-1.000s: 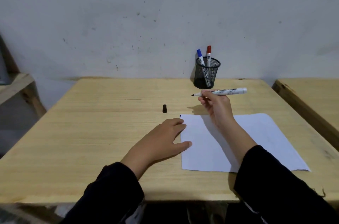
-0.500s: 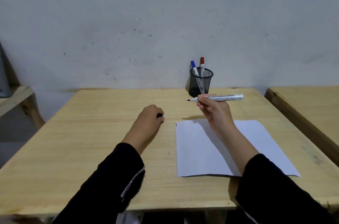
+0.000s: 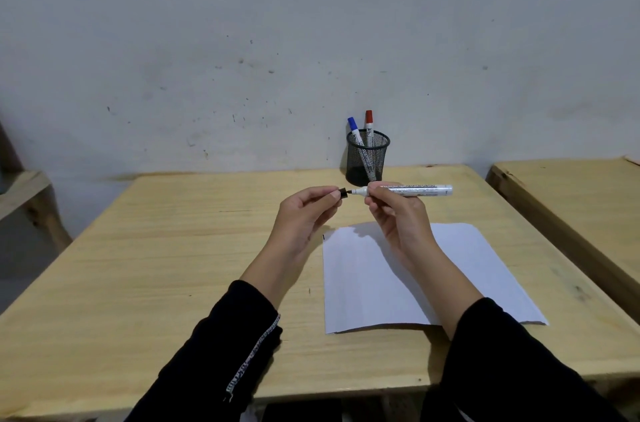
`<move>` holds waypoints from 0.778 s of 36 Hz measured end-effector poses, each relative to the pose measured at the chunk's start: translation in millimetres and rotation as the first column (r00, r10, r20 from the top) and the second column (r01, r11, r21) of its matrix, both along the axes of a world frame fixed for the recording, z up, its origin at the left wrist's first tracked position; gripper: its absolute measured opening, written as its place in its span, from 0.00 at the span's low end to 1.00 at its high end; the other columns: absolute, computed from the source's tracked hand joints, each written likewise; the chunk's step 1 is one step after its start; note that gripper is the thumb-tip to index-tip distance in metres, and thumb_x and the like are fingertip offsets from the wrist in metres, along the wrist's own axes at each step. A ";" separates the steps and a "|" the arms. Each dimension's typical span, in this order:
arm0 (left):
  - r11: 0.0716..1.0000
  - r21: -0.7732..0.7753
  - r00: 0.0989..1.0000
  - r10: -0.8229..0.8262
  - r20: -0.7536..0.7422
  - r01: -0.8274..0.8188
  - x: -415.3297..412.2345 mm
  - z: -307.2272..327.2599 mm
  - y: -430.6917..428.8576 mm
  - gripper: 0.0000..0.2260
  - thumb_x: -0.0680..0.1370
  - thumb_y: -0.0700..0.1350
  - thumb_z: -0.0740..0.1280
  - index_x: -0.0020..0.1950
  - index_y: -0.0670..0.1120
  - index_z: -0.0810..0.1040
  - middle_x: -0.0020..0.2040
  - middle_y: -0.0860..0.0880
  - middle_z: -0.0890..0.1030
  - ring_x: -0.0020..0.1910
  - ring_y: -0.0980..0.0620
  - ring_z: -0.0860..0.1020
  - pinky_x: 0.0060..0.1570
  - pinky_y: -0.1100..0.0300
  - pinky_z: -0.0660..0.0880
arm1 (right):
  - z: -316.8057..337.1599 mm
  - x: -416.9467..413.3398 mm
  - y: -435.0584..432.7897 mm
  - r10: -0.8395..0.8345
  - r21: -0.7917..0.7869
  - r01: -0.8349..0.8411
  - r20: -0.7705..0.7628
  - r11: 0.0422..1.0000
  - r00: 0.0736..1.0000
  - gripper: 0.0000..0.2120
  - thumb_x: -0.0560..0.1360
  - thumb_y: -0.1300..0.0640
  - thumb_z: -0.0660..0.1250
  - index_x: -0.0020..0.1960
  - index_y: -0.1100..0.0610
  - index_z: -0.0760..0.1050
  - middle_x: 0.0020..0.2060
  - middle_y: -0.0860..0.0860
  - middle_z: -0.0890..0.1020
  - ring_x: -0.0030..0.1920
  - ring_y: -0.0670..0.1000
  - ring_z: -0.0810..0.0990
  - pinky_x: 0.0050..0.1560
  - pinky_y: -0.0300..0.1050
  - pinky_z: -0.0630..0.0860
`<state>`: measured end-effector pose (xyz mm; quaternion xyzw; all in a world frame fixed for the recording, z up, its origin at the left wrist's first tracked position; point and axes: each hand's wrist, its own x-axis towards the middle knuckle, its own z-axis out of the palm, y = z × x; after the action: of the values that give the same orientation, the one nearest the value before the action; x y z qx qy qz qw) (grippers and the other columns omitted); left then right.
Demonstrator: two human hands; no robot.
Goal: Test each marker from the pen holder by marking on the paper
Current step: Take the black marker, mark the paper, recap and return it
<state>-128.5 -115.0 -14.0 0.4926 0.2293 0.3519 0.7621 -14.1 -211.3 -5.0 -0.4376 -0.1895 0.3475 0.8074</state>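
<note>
Behind our wooden table point(image 3: 138, 266) stood a scuffed grey wall point(image 3: 311, 23). White paper point(image 3: 485, 269) lay flat at the near right. At the far edge, a black mesh pen holder point(image 3: 367, 158) held the blue marker point(image 3: 354, 129) and red marker point(image 3: 369, 122). Above the paper, our right hand point(image 3: 398, 217) pinched the uncapped marker point(image 3: 412, 190) level, tip leftward. Our left hand point(image 3: 304, 214) pinched the black cap point(image 3: 343, 193) just beside that tip.
</note>
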 end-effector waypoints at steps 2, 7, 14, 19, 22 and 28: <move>1.000 0.003 1.000 -0.017 0.008 0.016 1.3 0.6 -3.0 0.04 0.73 0.35 0.69 0.47 0.41 0.82 0.41 0.48 0.84 0.40 0.57 0.82 0.44 0.69 0.78 | 0.4 -1.0 -1.0 0.012 0.000 -0.012 0.011 1.000 1.000 0.05 0.73 0.67 0.67 0.40 0.62 0.78 0.30 0.51 0.79 0.31 0.44 0.78 0.34 0.30 0.76; 0.996 0.078 0.999 -0.036 -0.013 0.037 2.7 4.6 -8.9 0.04 0.74 0.35 0.69 0.46 0.41 0.82 0.38 0.50 0.84 0.40 0.57 0.82 0.46 0.69 0.78 | 1.2 -1.1 -2.7 0.055 0.001 -0.055 0.054 0.998 0.997 0.05 0.73 0.68 0.67 0.40 0.61 0.77 0.29 0.50 0.79 0.30 0.44 0.78 0.34 0.30 0.76; 0.971 0.228 0.996 -0.064 -0.064 0.077 0.1 13.8 -9.1 0.05 0.74 0.34 0.69 0.46 0.42 0.82 0.39 0.47 0.84 0.40 0.54 0.83 0.50 0.65 0.79 | 9.9 -0.9 -4.1 0.074 0.013 -0.077 0.170 0.997 0.983 0.06 0.73 0.68 0.66 0.39 0.61 0.76 0.28 0.48 0.81 0.30 0.43 0.79 0.36 0.31 0.77; 0.954 0.287 0.996 -0.078 -0.046 0.088 2.4 23.1 -9.2 0.05 0.74 0.34 0.68 0.46 0.42 0.82 0.38 0.47 0.84 0.39 0.55 0.83 0.49 0.65 0.79 | 19.5 -0.2 -7.3 0.078 0.030 -0.085 0.190 0.996 0.979 0.06 0.73 0.69 0.66 0.40 0.61 0.76 0.28 0.47 0.81 0.31 0.43 0.80 0.37 0.31 0.77; 0.945 0.317 0.997 -0.072 -0.031 0.078 9.2 47.8 -4.2 0.05 0.74 0.34 0.68 0.47 0.41 0.82 0.40 0.45 0.83 0.40 0.55 0.82 0.50 0.65 0.79 | 43.4 10.4 -8.4 0.116 0.066 -0.132 0.197 0.989 0.973 0.04 0.74 0.67 0.66 0.42 0.61 0.76 0.29 0.48 0.82 0.32 0.43 0.80 0.37 0.31 0.77; 0.950 0.312 0.999 -0.019 0.032 0.008 17.2 71.5 9.9 0.05 0.75 0.36 0.67 0.48 0.41 0.81 0.38 0.49 0.84 0.39 0.55 0.82 0.49 0.66 0.79 | 67.8 35.3 -13.6 0.045 0.147 -0.060 0.108 0.987 0.993 0.04 0.74 0.66 0.66 0.43 0.59 0.77 0.32 0.49 0.79 0.31 0.43 0.78 0.33 0.30 0.75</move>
<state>-111.3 -105.2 57.5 0.6021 0.1544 0.3869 0.6812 21.2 -224.9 62.8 -0.3882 -0.2684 0.3302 0.8175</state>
